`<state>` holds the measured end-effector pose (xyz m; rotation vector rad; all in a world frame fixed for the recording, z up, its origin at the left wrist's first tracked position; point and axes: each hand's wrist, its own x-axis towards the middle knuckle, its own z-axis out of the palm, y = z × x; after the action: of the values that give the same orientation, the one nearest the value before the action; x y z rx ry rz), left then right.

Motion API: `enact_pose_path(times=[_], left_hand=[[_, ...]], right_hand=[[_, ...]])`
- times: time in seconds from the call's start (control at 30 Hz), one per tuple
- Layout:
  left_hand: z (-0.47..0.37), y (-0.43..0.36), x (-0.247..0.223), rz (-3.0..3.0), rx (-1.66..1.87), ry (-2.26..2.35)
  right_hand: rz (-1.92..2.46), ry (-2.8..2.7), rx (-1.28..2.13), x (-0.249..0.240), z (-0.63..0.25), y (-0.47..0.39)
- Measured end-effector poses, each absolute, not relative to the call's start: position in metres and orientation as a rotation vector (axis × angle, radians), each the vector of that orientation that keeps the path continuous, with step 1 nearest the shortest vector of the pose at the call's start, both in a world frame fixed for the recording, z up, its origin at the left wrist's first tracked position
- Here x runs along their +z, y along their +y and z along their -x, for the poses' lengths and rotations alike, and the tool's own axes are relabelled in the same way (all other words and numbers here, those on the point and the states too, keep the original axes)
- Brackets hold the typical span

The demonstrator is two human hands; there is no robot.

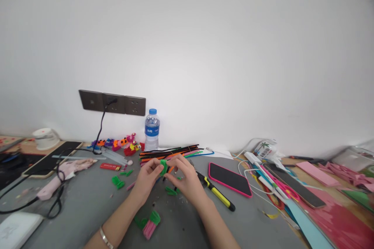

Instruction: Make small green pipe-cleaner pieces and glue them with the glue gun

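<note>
A small green fuzzy pipe-cleaner piece [163, 167] is held up between my two hands above the grey mat. My left hand [148, 177] pinches it from the left with thumb and fingertips. From the right, my right hand [185, 177] closes its thumb and index finger on the same piece; their exact contact is partly hidden. Below my hands lies a pink-and-green pipe-cleaner piece [151, 225]. Loose green pieces [118, 182] rest to the left, and another green bit [171, 191] lies under my right hand. Behind my hands is a bundle of coloured pipe cleaners [169, 152].
A water bottle [152, 130] stands by the wall beside small fuzzy figures [119, 143]. At left lie a pink corded glue gun [54, 183] and a white box [19, 229]. Yellow-handled pliers [219, 196], a pink-edged phone [230, 179] and pink scissors [282, 187] are on the right.
</note>
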<state>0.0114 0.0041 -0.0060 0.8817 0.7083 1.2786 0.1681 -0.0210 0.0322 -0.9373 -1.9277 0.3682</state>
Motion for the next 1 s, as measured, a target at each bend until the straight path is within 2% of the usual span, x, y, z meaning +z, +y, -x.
enact_pose_path(times=[0.53, 1.0], left_hand=[[-0.0128, 0.0023, -0.0021, -0.859, 1.25, 0.682], [-0.0123, 0.002, -0.0059, -1.149, 1.338, 0.917]], right_hand=[[0.974, -1.945, 0.302, 0.0288, -0.1716, -0.0188], [1.006, -1.971, 0.274, 0.0248, -0.1629, -0.0197]])
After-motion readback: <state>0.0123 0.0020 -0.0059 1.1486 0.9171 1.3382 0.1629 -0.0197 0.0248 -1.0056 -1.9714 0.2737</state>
